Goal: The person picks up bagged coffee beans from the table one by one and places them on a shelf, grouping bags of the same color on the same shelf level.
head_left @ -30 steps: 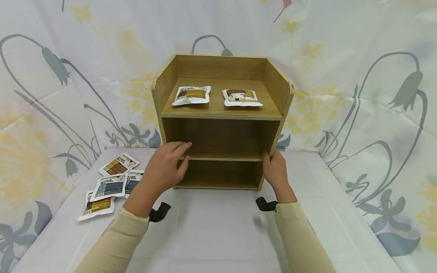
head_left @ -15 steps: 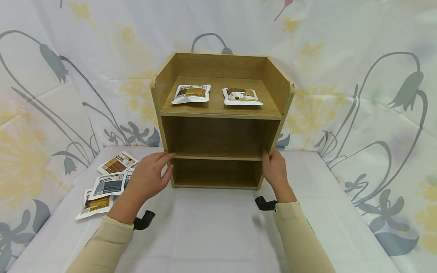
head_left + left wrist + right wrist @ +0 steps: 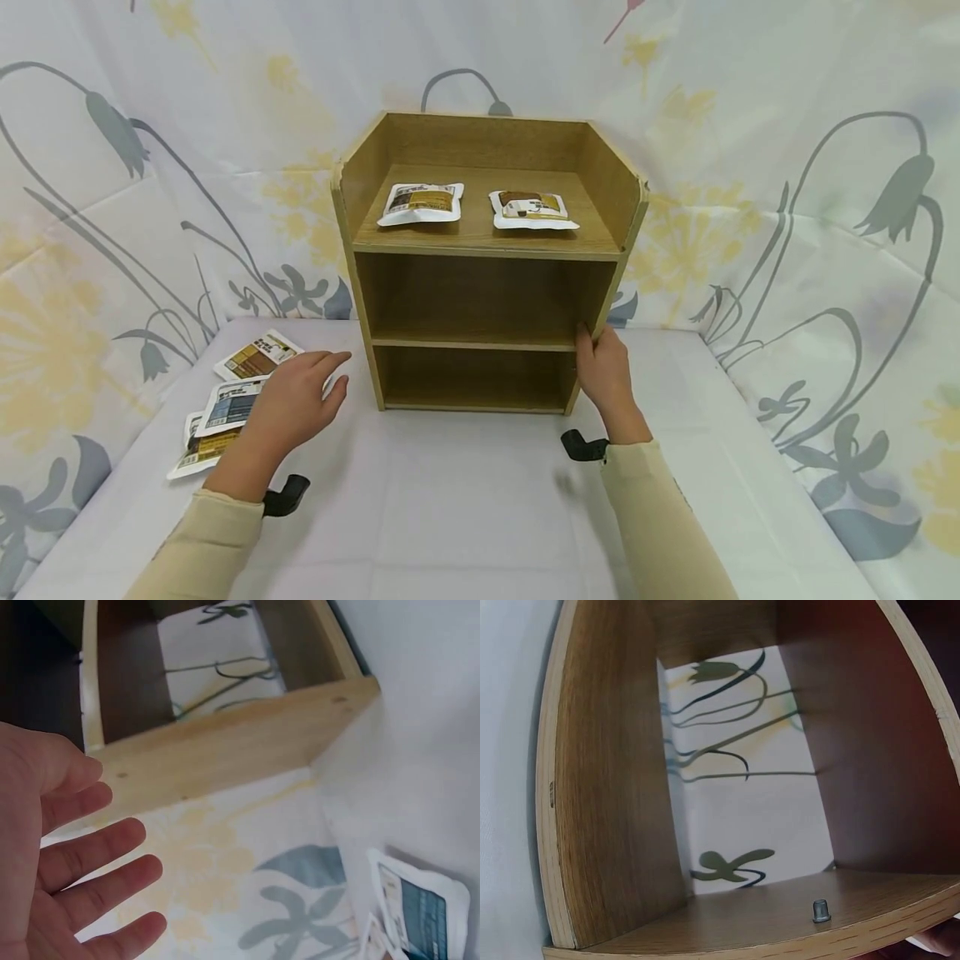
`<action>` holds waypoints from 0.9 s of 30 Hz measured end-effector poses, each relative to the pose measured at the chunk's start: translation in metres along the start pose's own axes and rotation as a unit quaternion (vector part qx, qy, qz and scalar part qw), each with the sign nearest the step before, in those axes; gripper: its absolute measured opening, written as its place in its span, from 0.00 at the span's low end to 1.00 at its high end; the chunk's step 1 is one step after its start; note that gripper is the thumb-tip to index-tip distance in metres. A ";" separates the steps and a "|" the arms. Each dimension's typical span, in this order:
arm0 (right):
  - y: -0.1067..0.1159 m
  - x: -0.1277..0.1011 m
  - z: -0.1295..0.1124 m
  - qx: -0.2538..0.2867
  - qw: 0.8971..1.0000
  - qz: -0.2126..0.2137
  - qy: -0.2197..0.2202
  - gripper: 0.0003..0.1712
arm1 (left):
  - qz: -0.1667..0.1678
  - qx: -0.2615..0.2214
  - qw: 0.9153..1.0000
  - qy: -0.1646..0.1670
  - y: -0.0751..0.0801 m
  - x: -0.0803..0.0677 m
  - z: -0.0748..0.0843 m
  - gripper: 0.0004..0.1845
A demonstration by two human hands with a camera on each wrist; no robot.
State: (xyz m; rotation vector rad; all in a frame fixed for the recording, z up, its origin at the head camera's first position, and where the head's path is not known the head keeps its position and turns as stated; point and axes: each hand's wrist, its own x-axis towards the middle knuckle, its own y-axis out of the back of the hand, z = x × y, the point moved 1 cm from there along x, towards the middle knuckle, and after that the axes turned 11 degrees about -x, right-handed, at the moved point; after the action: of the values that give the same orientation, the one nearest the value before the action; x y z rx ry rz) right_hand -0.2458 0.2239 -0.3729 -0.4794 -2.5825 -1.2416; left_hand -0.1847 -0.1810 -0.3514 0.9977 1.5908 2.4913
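Your right hand (image 3: 607,375) clasps the right side of the light-brown wooden three-tier shelf (image 3: 472,300) on the white tabletop (image 3: 450,508), while your left hand (image 3: 295,400), fingers loosely apart, hangs near the flat white printed packets (image 3: 225,407) at left.

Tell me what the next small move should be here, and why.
Probably move the left hand to a blue-labelled pouch and pinch its edge. That hand holds nothing and is near the pouch, while the right hand grips the side of the wooden shelf. Two similar pouches lie on its top tier, so another may belong on the shelf.
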 end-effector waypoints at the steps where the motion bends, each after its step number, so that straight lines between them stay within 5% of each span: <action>1: 0.000 0.000 0.000 0.000 1.000 0.000 -0.001 0.31 | -0.008 0.001 1.000 0.009 0.001 -0.002 -0.001 0.18; 11: 0.000 -0.001 0.001 0.003 1.000 -0.004 -0.003 0.32 | -0.063 0.016 0.996 0.068 -0.001 -0.011 -0.030 0.19; 19: -0.002 -0.004 0.001 0.001 1.000 -0.009 -0.008 0.29 | -0.134 0.015 0.978 0.157 -0.004 -0.029 -0.062 0.24; 27: 0.001 -0.002 -0.001 0.008 1.000 -0.006 -0.005 0.30 | -0.153 0.022 0.974 0.166 0.001 -0.031 -0.074 0.25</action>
State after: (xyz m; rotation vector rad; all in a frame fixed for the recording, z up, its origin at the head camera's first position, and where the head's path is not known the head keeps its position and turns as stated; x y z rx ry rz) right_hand -0.2440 0.2230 -0.3723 -0.4687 -2.6048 -1.2252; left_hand -0.1987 -0.2521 -0.3859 0.3105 1.7291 2.5039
